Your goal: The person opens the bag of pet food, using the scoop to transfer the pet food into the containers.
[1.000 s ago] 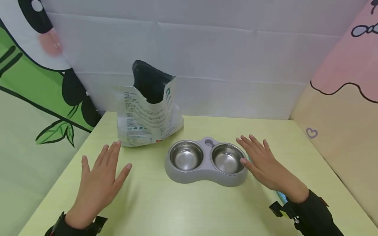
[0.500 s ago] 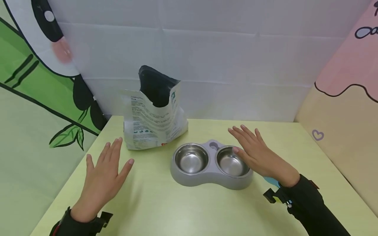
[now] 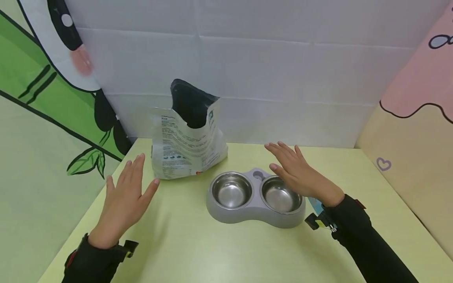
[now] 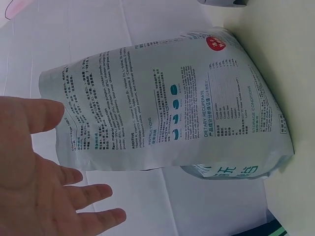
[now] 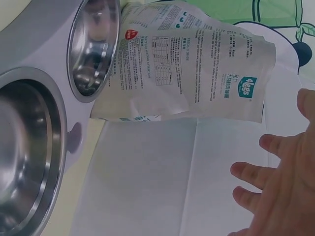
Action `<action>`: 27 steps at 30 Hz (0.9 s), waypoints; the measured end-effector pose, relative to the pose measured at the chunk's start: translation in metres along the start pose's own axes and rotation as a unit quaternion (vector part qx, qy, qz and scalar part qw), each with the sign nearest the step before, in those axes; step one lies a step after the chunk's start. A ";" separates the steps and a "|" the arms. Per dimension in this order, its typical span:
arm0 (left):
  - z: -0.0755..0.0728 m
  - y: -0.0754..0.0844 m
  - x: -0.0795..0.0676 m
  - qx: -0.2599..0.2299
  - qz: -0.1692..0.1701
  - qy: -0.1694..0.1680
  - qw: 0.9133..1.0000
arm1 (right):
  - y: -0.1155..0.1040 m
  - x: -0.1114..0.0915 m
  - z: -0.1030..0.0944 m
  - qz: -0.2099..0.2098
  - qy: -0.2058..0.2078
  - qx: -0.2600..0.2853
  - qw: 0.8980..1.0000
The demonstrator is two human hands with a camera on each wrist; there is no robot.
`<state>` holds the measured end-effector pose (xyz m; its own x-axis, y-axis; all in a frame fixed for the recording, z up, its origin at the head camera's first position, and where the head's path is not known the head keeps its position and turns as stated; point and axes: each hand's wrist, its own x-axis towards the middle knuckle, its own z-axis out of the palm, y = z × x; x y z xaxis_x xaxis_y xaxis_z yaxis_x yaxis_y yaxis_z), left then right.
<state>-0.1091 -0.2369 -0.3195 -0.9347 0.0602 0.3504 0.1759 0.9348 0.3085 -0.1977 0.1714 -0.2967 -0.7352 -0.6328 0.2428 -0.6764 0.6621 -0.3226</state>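
Note:
In the head view, a white pet food bag (image 3: 187, 145) stands with its top gaping and its dark lining showing. To its right and nearer lies a grey double pet bowl (image 3: 247, 215) with two steel dishes, the left dish (image 3: 232, 191) and the right dish (image 3: 281, 196), with bare metal showing inside both. My left hand (image 3: 124, 198) is raised palm forward, fingers straight, left of the bag and holding nothing. My right hand (image 3: 301, 171) hovers over the right dish with straight fingers, also holding nothing. It covers part of that dish's rim.
A blue object (image 3: 315, 205) on the table is mostly hidden beneath my right wrist. The pale yellow table (image 3: 226, 251) backs onto a white sheet (image 3: 262, 70). Cartoon-printed panels (image 3: 417, 129) flank it on both sides.
My right hand has moved left and up, from the bowl's right edge to over the right dish. The left hand has risen slightly. The whole head view has shifted a little.

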 end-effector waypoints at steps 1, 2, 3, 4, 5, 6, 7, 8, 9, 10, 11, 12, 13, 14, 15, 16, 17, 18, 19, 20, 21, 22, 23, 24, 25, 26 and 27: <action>0.000 0.000 0.001 -0.006 0.000 0.001 1.000 | 0.000 0.003 0.000 -0.003 -0.001 0.006 1.000; 0.000 0.000 0.003 -0.013 -0.001 0.001 1.000 | 0.000 0.006 0.000 -0.007 -0.003 0.011 1.000; -0.001 0.000 0.005 -0.021 -0.001 0.002 1.000 | 0.000 0.009 0.000 -0.010 -0.004 0.018 1.000; -0.001 0.000 0.007 -0.029 -0.001 0.003 1.000 | 0.000 0.012 -0.001 -0.014 -0.005 0.026 1.000; -0.002 0.000 0.009 -0.037 -0.001 0.004 0.999 | 0.000 0.015 -0.001 -0.017 -0.006 0.035 0.999; -0.003 0.000 0.011 -0.045 -0.001 0.004 0.999 | 0.001 0.018 -0.002 -0.020 -0.008 0.044 0.999; -0.004 0.000 0.013 -0.052 -0.001 0.004 0.999 | 0.001 0.021 -0.002 -0.023 -0.010 0.050 0.998; -0.005 0.000 0.015 -0.058 0.000 0.004 0.998 | 0.001 0.024 -0.002 -0.027 -0.010 0.053 0.998; -0.006 -0.001 0.017 -0.062 0.000 0.005 0.998 | 0.002 0.026 -0.003 -0.028 -0.010 0.058 0.998; -0.007 -0.001 0.019 -0.065 0.001 0.004 0.998 | 0.002 0.029 -0.003 -0.030 -0.010 0.060 0.998; -0.008 -0.001 0.022 -0.069 0.000 0.004 0.998 | 0.003 0.031 -0.003 -0.032 -0.010 0.062 0.998; -0.009 -0.001 0.024 -0.071 0.001 0.005 0.997 | 0.004 0.034 -0.003 -0.034 -0.009 0.063 0.997; -0.010 -0.002 0.026 -0.073 0.002 0.006 0.997 | 0.004 0.036 -0.004 -0.034 -0.008 0.064 0.997; -0.011 -0.002 0.029 -0.075 0.003 0.006 0.997 | 0.005 0.039 -0.004 -0.035 -0.007 0.065 0.997; -0.012 -0.002 0.031 -0.077 0.004 0.007 0.997 | 0.005 0.042 -0.004 -0.035 -0.007 0.068 0.997; -0.013 -0.002 0.034 -0.078 0.005 0.007 0.997 | 0.006 0.044 -0.005 -0.036 -0.006 0.069 0.997; -0.015 -0.002 0.036 -0.081 0.006 0.006 0.997 | 0.006 0.047 -0.005 -0.037 -0.008 0.072 0.997; -0.016 -0.002 0.038 -0.083 0.007 0.007 0.997 | 0.007 0.050 -0.005 -0.038 -0.010 0.075 0.996; -0.017 -0.002 0.039 -0.085 0.007 0.005 0.996 | 0.008 0.052 -0.006 -0.038 -0.012 0.079 0.996; -0.018 -0.003 0.041 -0.087 0.006 0.002 0.996 | 0.008 0.055 -0.006 -0.036 -0.015 0.084 0.996; -0.018 -0.003 0.042 -0.089 0.006 0.001 0.996 | 0.008 0.057 -0.006 -0.035 -0.017 0.091 0.995; -0.019 -0.004 0.044 -0.092 0.005 0.000 0.996 | 0.009 0.060 -0.005 -0.034 -0.018 0.096 0.995; -0.019 -0.004 0.045 -0.095 0.004 0.001 0.996 | 0.010 0.062 -0.005 -0.034 -0.019 0.103 0.994; -0.019 -0.005 0.047 -0.095 0.003 0.003 0.995 | 0.011 0.064 -0.005 -0.032 -0.017 0.113 0.993; -0.019 -0.006 0.048 -0.095 0.003 0.005 0.995 | 0.012 0.066 -0.004 -0.028 -0.016 0.123 0.992; -0.020 -0.007 0.050 -0.095 0.003 0.008 0.995 | 0.013 0.067 -0.004 -0.025 -0.014 0.133 0.991; -0.020 -0.007 0.051 -0.094 0.003 0.011 0.995 | 0.014 0.068 -0.003 -0.023 -0.013 0.141 0.990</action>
<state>-0.1525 -0.2477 -0.2864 -0.9268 0.0565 0.3712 0.2387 0.8518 0.4663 -0.2574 0.1386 -0.2818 -0.7000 -0.6725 0.2400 -0.6672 0.4961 -0.5556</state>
